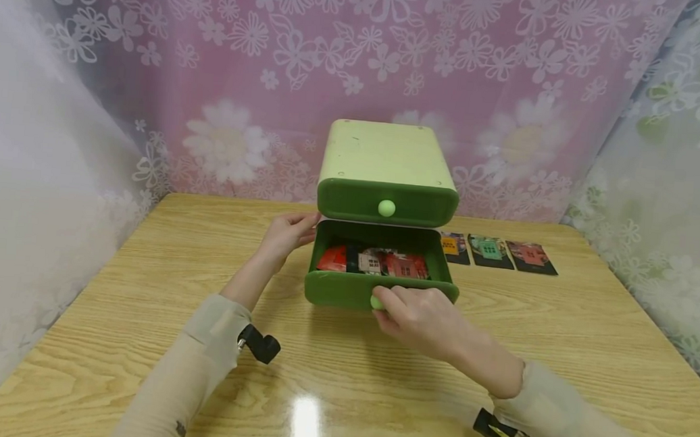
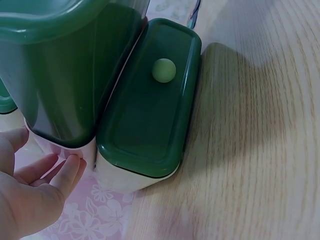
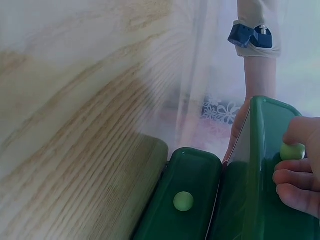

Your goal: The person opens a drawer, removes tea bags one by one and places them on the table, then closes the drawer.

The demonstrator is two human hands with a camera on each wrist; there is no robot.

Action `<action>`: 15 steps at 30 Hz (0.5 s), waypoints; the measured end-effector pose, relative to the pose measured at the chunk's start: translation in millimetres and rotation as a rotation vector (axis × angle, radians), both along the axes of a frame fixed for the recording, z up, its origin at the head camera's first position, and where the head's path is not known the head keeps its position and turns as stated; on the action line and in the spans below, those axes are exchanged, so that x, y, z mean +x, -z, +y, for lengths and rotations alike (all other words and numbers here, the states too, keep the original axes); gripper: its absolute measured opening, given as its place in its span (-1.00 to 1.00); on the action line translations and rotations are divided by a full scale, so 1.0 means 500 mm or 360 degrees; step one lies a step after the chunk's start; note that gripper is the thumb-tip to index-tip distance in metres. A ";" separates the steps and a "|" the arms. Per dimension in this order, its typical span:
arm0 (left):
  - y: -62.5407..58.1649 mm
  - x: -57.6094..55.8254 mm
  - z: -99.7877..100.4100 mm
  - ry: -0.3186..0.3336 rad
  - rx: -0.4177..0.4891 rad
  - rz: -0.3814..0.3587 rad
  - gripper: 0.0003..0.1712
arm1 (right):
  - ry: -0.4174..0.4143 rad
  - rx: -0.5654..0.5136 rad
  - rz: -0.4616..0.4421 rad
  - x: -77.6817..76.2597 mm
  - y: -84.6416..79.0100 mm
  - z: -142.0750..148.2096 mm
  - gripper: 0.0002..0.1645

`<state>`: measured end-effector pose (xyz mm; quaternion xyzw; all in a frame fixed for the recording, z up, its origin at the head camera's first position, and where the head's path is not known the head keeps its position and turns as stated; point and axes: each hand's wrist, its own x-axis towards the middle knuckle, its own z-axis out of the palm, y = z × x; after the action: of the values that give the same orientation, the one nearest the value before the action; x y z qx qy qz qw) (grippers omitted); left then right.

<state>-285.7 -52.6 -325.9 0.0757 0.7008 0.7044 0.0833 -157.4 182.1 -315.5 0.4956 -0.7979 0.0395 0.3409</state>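
Observation:
A pale yellow cabinet [image 1: 385, 150] with green drawers stands on the table. Its middle drawer [image 1: 333, 290] is pulled out, and red, black and white packets [image 1: 377, 262] lie inside. My right hand [image 1: 425, 318] pinches the round light-green knob [image 3: 292, 151] on that drawer's front. At the cabinet's left side, my left hand [image 1: 284, 237] has its fingertips [image 2: 73, 161] against the pale side wall, beside the open drawer. The top drawer [image 1: 351, 200] is closed. So is the bottom drawer [image 2: 145, 105], which the wrist views show beneath the pulled-out one.
Three flat dark packets lie in a row right of the cabinet: one with an orange label [image 1: 453, 247], one green [image 1: 490, 251], one red [image 1: 531, 256]. The first is partly hidden by the cabinet. A flowered curtain [image 1: 285, 105] hangs behind the wooden table [image 1: 156, 286].

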 end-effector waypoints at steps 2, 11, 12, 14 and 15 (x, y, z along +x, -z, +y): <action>0.000 -0.001 0.000 -0.0002 0.0006 -0.0005 -0.42 | 0.0003 0.0003 -0.0005 0.004 -0.002 0.000 -0.87; 0.000 0.000 -0.001 -0.0001 -0.0004 0.0010 -0.42 | 0.0002 0.0007 -0.0024 0.017 -0.001 0.002 -0.86; 0.000 0.000 -0.001 0.0000 -0.0006 0.0014 -0.42 | 0.0000 0.0005 -0.0021 0.018 -0.001 0.002 -0.87; 0.000 0.001 -0.001 0.0003 -0.0010 0.0017 -0.42 | -0.0002 0.0005 -0.0018 0.020 0.000 0.003 -0.87; 0.001 0.001 -0.001 0.0004 -0.0012 0.0018 -0.42 | -0.0003 0.0006 -0.0020 0.021 0.001 0.003 -0.87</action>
<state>-285.3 -53.0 -326.2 0.0802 0.7040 0.7011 0.0806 -147.0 183.6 -316.1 0.4967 -0.7996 0.0414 0.3350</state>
